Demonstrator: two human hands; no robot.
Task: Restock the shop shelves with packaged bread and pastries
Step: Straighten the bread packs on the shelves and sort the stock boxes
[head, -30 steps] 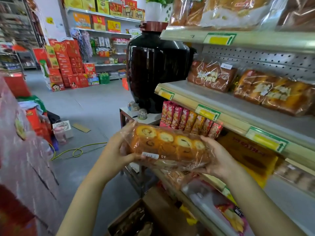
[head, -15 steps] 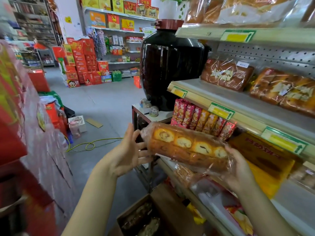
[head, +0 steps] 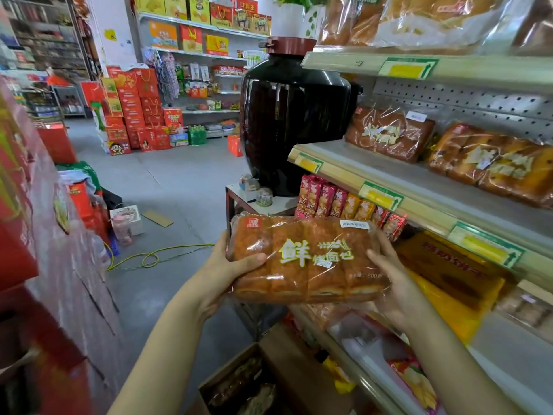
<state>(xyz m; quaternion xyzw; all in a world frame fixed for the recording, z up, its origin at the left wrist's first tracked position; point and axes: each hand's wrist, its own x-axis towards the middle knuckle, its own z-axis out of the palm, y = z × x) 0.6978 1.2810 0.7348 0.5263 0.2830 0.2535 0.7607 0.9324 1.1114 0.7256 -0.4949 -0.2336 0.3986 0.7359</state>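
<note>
A clear-wrapped brown bread loaf (head: 308,259) with pale printed characters sits between both hands at the centre, its printed face turned up. My left hand (head: 227,274) grips its left end, thumb over the top. My right hand (head: 392,283) holds the right end from beside and below. The loaf hangs in front of the shelf unit, below the middle shelf (head: 419,202), where two similar packaged loaves (head: 389,134) (head: 490,166) lie. More bagged bread (head: 419,16) fills the top shelf.
A big black jar (head: 293,121) stands on a small table (head: 257,205) at the shelf's left end. Snack packs (head: 335,202) and yellow packages (head: 449,280) sit on the lower shelf. An open cardboard box (head: 245,384) lies by my feet. Red cartons (head: 27,235) line the left; a yellow cable (head: 149,259) crosses the floor.
The loaf has been turned so its printed face shows instead of the swirled slice ends. My left hand, apart from it half a second ago, now grips its left end.
</note>
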